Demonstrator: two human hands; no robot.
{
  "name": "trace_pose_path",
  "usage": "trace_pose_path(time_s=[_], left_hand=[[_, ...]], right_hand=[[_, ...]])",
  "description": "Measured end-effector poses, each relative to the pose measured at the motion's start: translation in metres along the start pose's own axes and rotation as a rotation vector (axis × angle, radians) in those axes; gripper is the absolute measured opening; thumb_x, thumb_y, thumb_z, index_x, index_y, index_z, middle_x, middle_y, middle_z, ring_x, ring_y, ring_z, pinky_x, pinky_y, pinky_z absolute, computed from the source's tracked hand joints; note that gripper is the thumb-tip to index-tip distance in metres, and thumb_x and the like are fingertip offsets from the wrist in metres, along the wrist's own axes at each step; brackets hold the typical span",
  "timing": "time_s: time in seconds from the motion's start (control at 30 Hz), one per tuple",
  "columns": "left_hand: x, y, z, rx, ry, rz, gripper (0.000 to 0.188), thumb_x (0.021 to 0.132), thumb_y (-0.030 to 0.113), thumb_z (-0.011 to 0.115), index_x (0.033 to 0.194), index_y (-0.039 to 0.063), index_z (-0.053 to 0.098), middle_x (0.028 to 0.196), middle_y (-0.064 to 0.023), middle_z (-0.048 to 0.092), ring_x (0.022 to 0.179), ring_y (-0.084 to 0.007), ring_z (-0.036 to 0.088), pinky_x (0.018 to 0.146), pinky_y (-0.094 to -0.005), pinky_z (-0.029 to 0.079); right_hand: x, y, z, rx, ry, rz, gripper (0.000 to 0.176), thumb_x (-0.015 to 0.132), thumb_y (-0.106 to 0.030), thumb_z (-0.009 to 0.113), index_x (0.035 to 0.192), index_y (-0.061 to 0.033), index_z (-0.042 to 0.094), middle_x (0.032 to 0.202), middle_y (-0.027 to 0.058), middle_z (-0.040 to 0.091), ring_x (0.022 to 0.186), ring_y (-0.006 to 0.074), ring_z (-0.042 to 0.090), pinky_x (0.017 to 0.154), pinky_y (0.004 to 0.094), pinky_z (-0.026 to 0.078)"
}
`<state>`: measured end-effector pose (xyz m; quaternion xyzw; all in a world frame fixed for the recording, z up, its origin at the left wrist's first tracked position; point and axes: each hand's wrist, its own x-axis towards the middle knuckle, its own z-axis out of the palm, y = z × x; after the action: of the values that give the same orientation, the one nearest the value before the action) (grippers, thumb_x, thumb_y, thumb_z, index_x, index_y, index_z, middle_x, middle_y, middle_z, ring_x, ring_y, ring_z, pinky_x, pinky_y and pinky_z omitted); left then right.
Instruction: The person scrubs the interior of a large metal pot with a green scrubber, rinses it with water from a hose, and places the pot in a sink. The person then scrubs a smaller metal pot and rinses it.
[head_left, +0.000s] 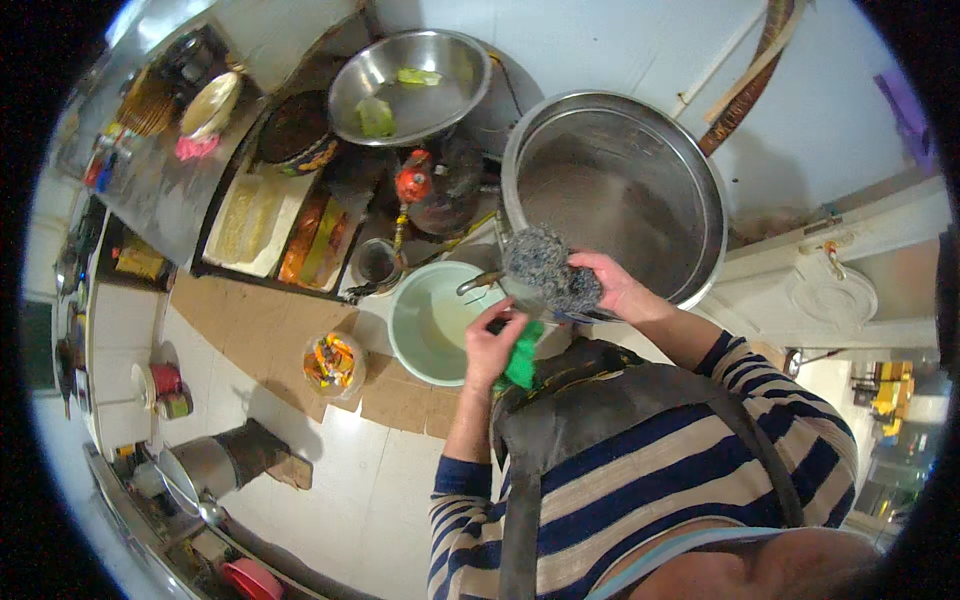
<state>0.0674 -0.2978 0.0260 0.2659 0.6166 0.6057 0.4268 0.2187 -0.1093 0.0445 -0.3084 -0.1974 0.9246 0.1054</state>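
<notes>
My right hand (611, 283) grips a clump of grey steel-wool scourer (538, 259) over the near left rim of a large stainless steel pot (645, 210). The pot's inside looks wet and cloudy. Just left of the scourer, my left hand (489, 345) has its thumb and fingers curled. A bright green cloth-like piece (525, 356) shows right beside that palm; whether the fingers hold it is unclear. Below a bent metal tap (480, 283) stands a pale green basin (420, 345) with cloudy liquid in it. The left hand overlaps the basin's right rim.
A steel bowl (442, 112) with green leaf pieces sits behind the red gas regulator (412, 180). Trays of food (244, 225) line the counter to the left. On the cardboard-covered floor (255, 330) stands a container of orange scraps (332, 364). A metal cylinder (199, 465) lies farther left.
</notes>
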Motion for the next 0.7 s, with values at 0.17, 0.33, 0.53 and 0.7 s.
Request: trace_pose_path(time_s=[0.17,0.33,0.53,0.7], left_hand=[[-0.013,0.001,0.014,-0.360,0.032,-0.140,0.036,0.082,0.007,0.070,0.113,-0.004,0.055,0.099,-0.0090,0.066,0.084,-0.0150,0.062,0.074,-0.0277,0.051],[-0.031,-0.003,-0.010,-0.525,0.120,-0.182,0.038,0.077,0.000,0.070,0.112,-0.004,0.055,0.098,-0.0110,0.066,0.082,-0.0179,0.064,0.071,-0.0297,0.053],[-0.056,-0.057,-0.041,-0.396,0.367,-0.125,0.036,0.072,-0.003,0.069,0.106,-0.004,0.059,0.097,-0.0111,0.066,0.080,-0.0204,0.064,0.071,-0.0324,0.052],[-0.061,-0.127,-0.079,-0.126,0.689,-0.121,0.034,0.065,0.006,0.073,0.094,-0.005,0.061,0.087,-0.0118,0.067,0.071,-0.0219,0.063,0.068,-0.0345,0.051]], right_hand=[[0.010,0.040,0.046,-0.398,-0.088,-0.124,0.036,0.086,-0.012,0.059,0.120,-0.0011,0.054,0.110,0.0058,0.062,0.099,0.0162,0.060,0.087,0.0310,0.048],[0.000,0.043,0.060,-0.958,-0.155,0.060,0.041,0.092,-0.019,0.056,0.129,-0.0010,0.047,0.110,0.0039,0.059,0.102,0.0124,0.055,0.087,0.0290,0.047],[-0.015,0.020,0.006,-1.396,-0.287,0.165,0.041,0.088,-0.009,0.060,0.128,-0.0034,0.051,0.110,0.0090,0.063,0.096,0.0138,0.061,0.086,0.0274,0.049],[-0.043,-0.013,-0.030,-1.098,0.028,-0.046,0.033,0.090,-0.008,0.055,0.121,0.0008,0.054,0.104,0.0099,0.066,0.088,0.0148,0.064,0.078,0.0274,0.052]])
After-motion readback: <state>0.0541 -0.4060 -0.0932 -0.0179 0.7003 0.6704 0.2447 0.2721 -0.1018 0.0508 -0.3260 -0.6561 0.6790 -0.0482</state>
